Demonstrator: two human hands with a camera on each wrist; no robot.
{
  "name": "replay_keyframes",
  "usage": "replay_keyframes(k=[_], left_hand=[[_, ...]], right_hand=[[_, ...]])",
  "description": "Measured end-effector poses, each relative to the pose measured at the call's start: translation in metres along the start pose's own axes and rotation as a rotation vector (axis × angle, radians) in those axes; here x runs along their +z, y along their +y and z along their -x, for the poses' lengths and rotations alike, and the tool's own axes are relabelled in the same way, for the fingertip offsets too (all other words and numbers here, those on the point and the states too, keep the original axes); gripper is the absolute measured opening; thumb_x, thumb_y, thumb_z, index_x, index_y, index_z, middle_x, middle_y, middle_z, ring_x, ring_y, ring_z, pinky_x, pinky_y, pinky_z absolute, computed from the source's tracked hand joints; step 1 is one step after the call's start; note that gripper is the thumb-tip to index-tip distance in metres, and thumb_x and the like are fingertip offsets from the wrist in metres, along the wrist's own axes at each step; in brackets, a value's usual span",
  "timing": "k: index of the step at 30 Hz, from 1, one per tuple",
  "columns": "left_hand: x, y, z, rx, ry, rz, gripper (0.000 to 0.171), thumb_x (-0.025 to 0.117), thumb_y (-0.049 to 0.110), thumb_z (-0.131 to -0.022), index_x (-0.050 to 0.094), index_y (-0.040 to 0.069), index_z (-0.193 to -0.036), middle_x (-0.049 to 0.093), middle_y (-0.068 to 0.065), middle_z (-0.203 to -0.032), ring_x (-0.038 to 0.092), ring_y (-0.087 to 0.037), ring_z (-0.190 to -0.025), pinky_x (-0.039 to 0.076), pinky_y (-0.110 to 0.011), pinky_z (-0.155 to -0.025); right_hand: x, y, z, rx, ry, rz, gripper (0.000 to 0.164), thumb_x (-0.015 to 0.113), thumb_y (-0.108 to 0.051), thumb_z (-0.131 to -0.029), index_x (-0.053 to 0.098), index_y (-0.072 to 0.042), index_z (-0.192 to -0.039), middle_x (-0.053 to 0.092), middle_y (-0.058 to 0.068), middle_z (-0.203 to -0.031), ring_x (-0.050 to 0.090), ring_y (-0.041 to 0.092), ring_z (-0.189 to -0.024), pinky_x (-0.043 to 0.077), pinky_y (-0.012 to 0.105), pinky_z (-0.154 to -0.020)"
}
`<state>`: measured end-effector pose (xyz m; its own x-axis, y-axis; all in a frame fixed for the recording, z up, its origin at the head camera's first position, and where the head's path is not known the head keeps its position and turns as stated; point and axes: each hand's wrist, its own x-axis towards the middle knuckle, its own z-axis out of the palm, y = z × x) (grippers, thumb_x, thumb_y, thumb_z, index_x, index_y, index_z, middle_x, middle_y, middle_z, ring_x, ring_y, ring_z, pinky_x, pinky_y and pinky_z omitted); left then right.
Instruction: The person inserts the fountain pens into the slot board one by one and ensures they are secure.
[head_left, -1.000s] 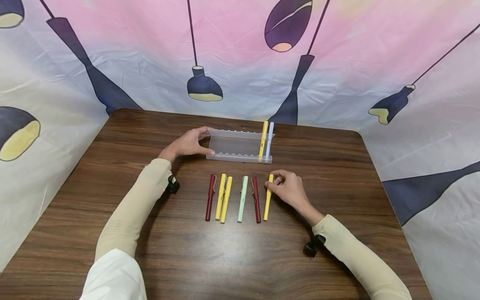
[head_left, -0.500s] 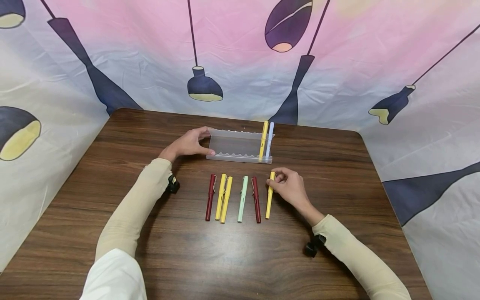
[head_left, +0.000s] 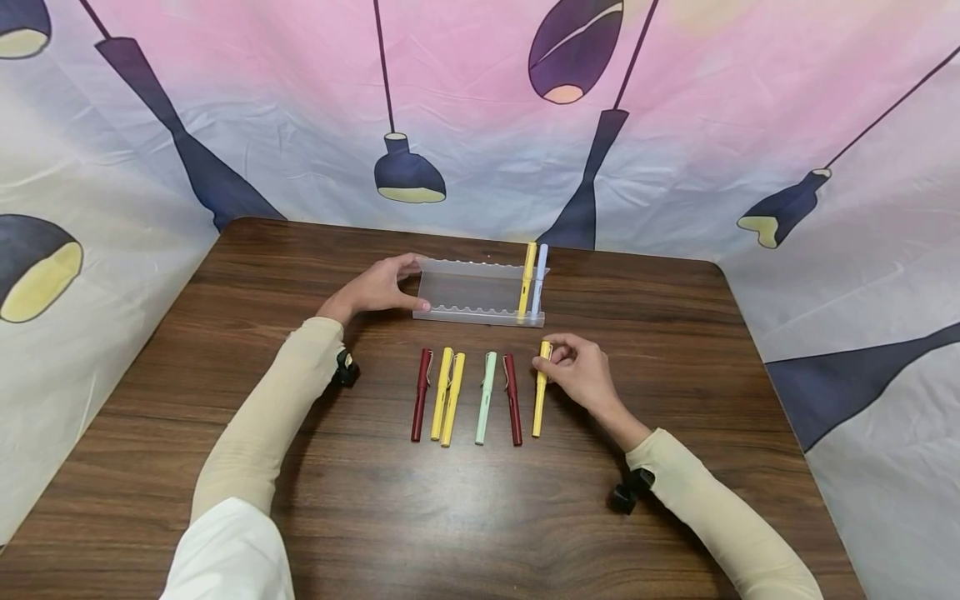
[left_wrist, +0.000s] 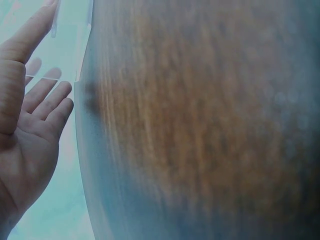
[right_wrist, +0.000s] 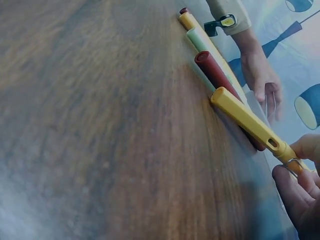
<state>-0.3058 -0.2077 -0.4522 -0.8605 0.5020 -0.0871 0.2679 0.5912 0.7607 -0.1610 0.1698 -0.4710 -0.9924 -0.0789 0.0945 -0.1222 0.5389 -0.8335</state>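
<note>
My left hand [head_left: 381, 285] holds the left end of a clear pen rack [head_left: 465, 287], thumb at its front edge and fingers towards the back. In the left wrist view, the fingers [left_wrist: 47, 102] look fairly straight near the clear plastic. A yellow pen and a pale blue pen [head_left: 539, 279] lean in the rack's right end. With thumb and fingers, my right hand [head_left: 581, 371] pinches another yellow pen [head_left: 539, 400] by its clip end. The right wrist view shows this yellow pen [right_wrist: 245, 116] slanting away from the fingertips; whether its far end touches the table is unclear.
Left of the pinched pen lie a dark red pen [head_left: 513, 400], a light green pen [head_left: 486, 398], two yellow pens close together and another dark red pen [head_left: 422, 396]. The wooden table [head_left: 375, 517] ends at a printed cloth backdrop [head_left: 480, 100].
The yellow pen in my right hand has shifted slightly right and towards the rack, mostly in the first half second. My left hand and the rack have stayed put.
</note>
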Motion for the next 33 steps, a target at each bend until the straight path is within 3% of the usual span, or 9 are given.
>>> replay_keyframes(k=[8, 16, 23, 33], left_hand=[[0.000, 0.001, 0.001, 0.003, 0.001, 0.005, 0.098, 0.089, 0.037, -0.081, 0.036, 0.003, -0.155, 0.041, -0.022, -0.157, 0.039, -0.035, -0.147, 0.033, -0.051, -0.121], [-0.001, 0.001, 0.000, -0.002, -0.008, 0.009, 0.099, 0.089, 0.037, -0.080, 0.035, 0.002, -0.155, 0.040, -0.022, -0.158, 0.038, -0.036, -0.148, 0.033, -0.052, -0.121], [0.000, 0.002, 0.000, -0.003, -0.007, 0.015, 0.099, 0.089, 0.036, -0.080, 0.035, 0.003, -0.155, 0.040, -0.022, -0.158, 0.038, -0.035, -0.148, 0.033, -0.051, -0.121], [0.000, 0.001, 0.000, 0.002, -0.003, 0.011, 0.097, 0.089, 0.036, -0.081, 0.036, 0.004, -0.155, 0.040, -0.021, -0.158, 0.039, -0.035, -0.147, 0.033, -0.051, -0.121]], right_hand=[[-0.010, -0.007, -0.002, -0.040, 0.025, -0.042, 0.037, 0.085, -0.012, -0.084, 0.074, -0.001, -0.118, 0.065, 0.010, -0.084, 0.067, 0.005, -0.069, 0.054, 0.017, -0.056], [-0.020, -0.015, -0.006, -0.056, 0.064, -0.009, 0.042, 0.086, -0.014, -0.085, 0.073, -0.005, -0.123, 0.068, 0.018, -0.104, 0.073, 0.021, -0.078, 0.057, 0.022, -0.058], [-0.024, -0.021, -0.013, -0.088, 0.071, -0.012, 0.041, 0.084, -0.017, -0.087, 0.073, -0.005, -0.124, 0.076, 0.014, -0.101, 0.072, 0.022, -0.081, 0.057, 0.021, -0.066], [-0.029, -0.035, -0.024, -0.133, 0.101, 0.013, 0.037, 0.081, -0.024, -0.090, 0.075, -0.017, -0.126, 0.078, 0.008, -0.099, 0.070, 0.017, -0.076, 0.052, 0.021, -0.058]])
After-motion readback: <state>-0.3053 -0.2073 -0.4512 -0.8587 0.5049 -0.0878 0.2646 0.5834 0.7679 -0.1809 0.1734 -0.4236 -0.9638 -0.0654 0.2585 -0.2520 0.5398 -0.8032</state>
